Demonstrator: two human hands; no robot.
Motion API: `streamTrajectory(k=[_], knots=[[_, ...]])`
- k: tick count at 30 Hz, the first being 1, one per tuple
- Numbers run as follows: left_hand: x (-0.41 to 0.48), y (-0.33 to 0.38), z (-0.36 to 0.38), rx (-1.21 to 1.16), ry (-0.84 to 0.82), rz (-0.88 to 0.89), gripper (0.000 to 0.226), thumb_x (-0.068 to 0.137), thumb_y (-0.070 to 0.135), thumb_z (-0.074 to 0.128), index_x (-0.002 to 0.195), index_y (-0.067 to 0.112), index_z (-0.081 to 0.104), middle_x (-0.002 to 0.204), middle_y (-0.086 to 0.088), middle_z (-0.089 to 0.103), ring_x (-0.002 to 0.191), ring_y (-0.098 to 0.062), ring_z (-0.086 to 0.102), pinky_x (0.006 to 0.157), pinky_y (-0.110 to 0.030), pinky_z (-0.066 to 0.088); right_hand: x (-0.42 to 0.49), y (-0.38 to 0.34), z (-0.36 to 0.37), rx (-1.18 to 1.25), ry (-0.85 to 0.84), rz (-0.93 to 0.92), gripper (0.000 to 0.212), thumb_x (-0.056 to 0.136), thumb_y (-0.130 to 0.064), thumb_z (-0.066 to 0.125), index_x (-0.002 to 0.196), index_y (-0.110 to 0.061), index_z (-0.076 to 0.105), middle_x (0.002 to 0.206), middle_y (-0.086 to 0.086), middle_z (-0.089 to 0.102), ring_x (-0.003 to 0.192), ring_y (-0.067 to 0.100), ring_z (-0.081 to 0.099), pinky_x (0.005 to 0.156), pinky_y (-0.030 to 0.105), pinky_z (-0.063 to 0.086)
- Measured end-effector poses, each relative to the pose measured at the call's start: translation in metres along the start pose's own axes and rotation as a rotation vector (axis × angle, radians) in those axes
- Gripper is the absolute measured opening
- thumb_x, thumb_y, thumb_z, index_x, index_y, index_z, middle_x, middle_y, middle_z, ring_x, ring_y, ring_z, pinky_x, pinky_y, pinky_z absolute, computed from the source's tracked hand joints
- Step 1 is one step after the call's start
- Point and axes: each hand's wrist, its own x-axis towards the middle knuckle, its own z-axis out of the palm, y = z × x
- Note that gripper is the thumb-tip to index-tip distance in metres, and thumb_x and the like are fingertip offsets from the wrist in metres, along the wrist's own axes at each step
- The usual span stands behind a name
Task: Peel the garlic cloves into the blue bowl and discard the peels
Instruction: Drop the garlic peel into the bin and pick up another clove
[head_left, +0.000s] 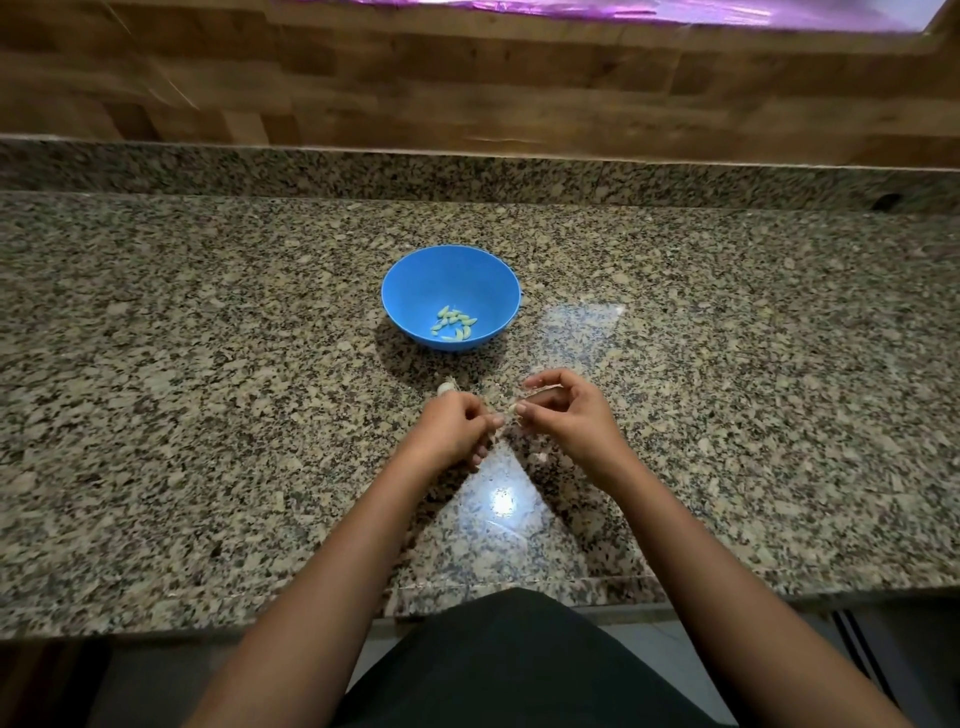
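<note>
A garlic clove (511, 409) was pinched between the curled fingers of the left hand (457, 428) and right hand (563, 410), just before the blue bowl (410, 291), which held peeled cloves (453, 325). Loose peel could plausibly scatter unnoticed across the speckled granite counter (208, 364).

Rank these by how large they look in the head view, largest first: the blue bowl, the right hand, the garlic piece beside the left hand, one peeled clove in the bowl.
1. Bowl
2. Right hand, nearer the camera, so its look is flattered
3. Garlic piece, partly hidden by the left hand
4. Clove; close to the garlic piece, so that pair is unsure
</note>
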Motion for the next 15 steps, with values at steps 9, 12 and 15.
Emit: streamTrajectory(k=[9, 12, 15], knots=[[-0.011, 0.009, 0.004, 0.149, 0.165, 0.313, 0.026, 0.084, 0.021, 0.069, 0.108, 0.012, 0.069, 0.097, 0.001, 0.069, 0.083, -0.006, 0.061, 0.070, -0.008, 0.045, 0.001, 0.006, 0.000, 0.178, 0.043, 0.070, 0.030, 0.076, 0.006, 0.070, 0.097, -0.005, 0.052, 0.078, 0.014, 0.066, 0.072, 0.024, 0.066, 0.067, 0.033, 0.057], [-0.011, 0.011, 0.004, 0.118, 0.181, 0.326, 0.019, 0.084, 0.020, 0.069, 0.100, 0.010, 0.072, 0.090, -0.003, 0.072, 0.076, -0.008, 0.062, 0.067, -0.012, 0.048, 0.002, 0.006, 0.000, 0.231, 0.046, 0.097, 0.024, 0.080, 0.007, 0.064, 0.098, -0.002, 0.052, 0.077, 0.013, 0.065, 0.070, 0.024, 0.065, 0.068, 0.030, 0.058], [-0.010, 0.011, 0.002, 0.006, 0.152, 0.273, 0.013, 0.084, 0.016, 0.069, 0.093, 0.008, 0.073, 0.085, -0.006, 0.072, 0.072, -0.011, 0.064, 0.071, -0.028, 0.054, 0.003, 0.006, -0.001, 0.259, 0.016, 0.112, 0.012, 0.085, 0.008, 0.057, 0.095, 0.001, 0.058, 0.081, 0.016, 0.065, 0.071, 0.022, 0.065, 0.069, 0.027, 0.058]])
